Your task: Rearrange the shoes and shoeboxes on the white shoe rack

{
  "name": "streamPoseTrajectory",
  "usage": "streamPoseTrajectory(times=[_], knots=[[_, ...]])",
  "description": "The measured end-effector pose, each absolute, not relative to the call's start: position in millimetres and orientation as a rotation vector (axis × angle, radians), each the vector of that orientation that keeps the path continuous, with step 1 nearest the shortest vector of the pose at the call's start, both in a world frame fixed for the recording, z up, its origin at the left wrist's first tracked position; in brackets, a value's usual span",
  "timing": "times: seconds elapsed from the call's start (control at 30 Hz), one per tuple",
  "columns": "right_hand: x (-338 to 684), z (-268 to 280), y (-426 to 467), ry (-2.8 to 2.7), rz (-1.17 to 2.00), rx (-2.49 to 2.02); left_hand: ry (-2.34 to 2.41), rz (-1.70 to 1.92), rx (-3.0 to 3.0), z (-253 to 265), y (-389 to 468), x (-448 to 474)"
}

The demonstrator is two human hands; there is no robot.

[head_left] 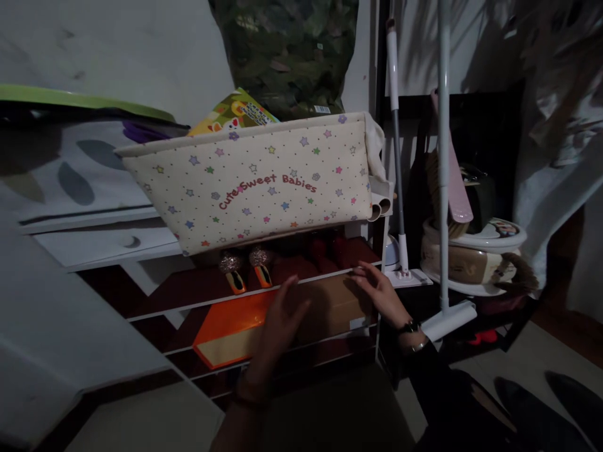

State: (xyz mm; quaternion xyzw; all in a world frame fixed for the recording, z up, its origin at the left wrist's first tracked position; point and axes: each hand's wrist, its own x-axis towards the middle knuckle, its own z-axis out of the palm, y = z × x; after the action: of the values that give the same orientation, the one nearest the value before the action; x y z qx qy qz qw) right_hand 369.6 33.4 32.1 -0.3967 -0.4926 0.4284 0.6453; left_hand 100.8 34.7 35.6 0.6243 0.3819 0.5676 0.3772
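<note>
My left hand [284, 317] is in front of an orange box [233, 326] and a brown cardboard box [330, 307], which lie side by side on a shelf. Its thumb and fingers are apart, with nothing between them. My right hand [380, 294] reaches to the top right of the cardboard box, near the shelf edge. Its fingers are spread and slightly bent; whether the tips touch the box I cannot tell. On the shelf above stand two glittery shoes [247, 270] with orange-gold parts, and dark red shoes [325, 251] in shadow.
A cream fabric bin [264, 182] printed with stars overhangs the rack [183, 307]. A white drawer unit [108, 245] is at left. At right stand a flat mop [398, 157], another long pole [443, 188], a pink-handled brush [455, 176] and a round lidded container [471, 260].
</note>
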Motion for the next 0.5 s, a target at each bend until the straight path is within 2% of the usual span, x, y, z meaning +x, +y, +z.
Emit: streamPoseTrajectory(times=[0.13, 0.27, 0.37, 0.5], knots=[[350.0, 25.6, 5.1, -1.051, 1.038, -0.82, 1.112, 1.343, 1.524, 26.4, -4.9, 92.7], [313.1, 22.1, -8.1, -0.861, 1.35, -0.651, 1.099, 1.32, 1.458, 24.2, -13.2, 102.2], [290.3, 22.9, -7.4, -0.676, 1.578, -0.586, 0.943, 1.325, 1.277, 27.0, -11.9, 112.0], [281.2, 39.0, -17.6, -0.667, 1.67, -0.446, 0.553, 1.332, 1.064, 43.0, -24.5, 118.2]])
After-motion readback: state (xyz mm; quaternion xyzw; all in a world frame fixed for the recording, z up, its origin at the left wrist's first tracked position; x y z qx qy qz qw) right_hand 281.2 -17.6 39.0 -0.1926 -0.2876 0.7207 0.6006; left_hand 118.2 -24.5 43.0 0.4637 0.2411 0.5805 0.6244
